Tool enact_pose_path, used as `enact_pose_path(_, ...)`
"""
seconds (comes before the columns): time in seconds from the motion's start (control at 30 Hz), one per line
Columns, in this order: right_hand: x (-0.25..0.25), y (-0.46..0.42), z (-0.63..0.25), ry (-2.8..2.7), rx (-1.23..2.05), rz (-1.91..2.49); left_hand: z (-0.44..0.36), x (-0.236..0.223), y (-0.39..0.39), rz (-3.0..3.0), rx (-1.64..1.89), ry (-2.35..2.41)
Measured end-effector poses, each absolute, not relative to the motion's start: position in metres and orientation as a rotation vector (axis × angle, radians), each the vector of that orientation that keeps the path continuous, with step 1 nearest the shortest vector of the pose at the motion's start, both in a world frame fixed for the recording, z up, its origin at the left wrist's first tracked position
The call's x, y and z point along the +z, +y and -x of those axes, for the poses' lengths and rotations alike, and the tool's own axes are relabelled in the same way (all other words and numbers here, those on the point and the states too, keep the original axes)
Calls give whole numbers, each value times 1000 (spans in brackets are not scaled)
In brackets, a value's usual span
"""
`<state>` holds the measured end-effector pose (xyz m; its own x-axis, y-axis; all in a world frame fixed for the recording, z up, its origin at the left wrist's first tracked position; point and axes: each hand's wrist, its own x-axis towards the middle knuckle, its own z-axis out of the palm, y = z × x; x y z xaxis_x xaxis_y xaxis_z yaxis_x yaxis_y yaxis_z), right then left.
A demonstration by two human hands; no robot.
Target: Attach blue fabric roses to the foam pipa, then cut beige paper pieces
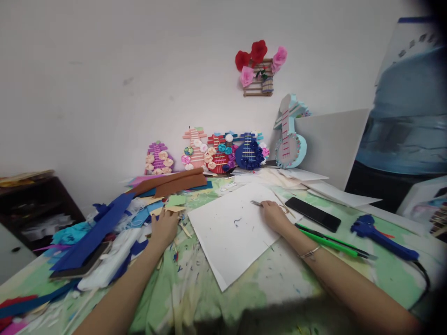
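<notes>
My right hand [274, 216] is closed around a small pair of scissors [256, 203]. Their metal tips point left, and part of a handle loop shows beyond the fingers. Below them lies a large white sheet [232, 232] with a few dark blue snippets on it. On the left, my left hand [165, 227] reaches in among paper scraps, fingers apart and pointing away from me. A pale green paper piece [175, 200] and a yellowish piece [174, 209] lie at its fingertips. Whether the fingers touch them is hard to make out.
Right of the sheet lie a black phone [313, 213], green pens [331, 242] and a blue glue gun [384, 237] with a cord. Blue crepe paper [101, 228] and brown paper [181, 182] pile up at left. Decorated paper instruments [247, 151] stand along the wall.
</notes>
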<state>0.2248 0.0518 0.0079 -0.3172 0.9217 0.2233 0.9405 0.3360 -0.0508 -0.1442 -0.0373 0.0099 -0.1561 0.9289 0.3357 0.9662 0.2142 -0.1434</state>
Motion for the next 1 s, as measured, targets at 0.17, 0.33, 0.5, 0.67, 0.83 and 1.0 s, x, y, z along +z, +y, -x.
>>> enact_pose_path(0.17,8,54,-228,-2325,-185,1800,143,18,-40,1768,-269,-2141)
enact_pose_path(0.33,9,54,-234,-2230,-273,1901,125,19,-45,1910,-452,-2133)
enact_pose_path(0.5,8,52,-234,-2163,-305,1968,102,12,-40,2000,-761,-2313)
enact_pose_path(0.67,9,52,-231,-2195,-334,1960,103,14,-28,1872,-1263,-2587)
enact_pose_path(0.83,26,81,-236,-2306,-279,1954,111,19,-20,2004,-1720,-2684)
enact_pose_path(1.0,51,140,-260,-2212,-277,2030,111,16,-15,2096,-1990,-2720)
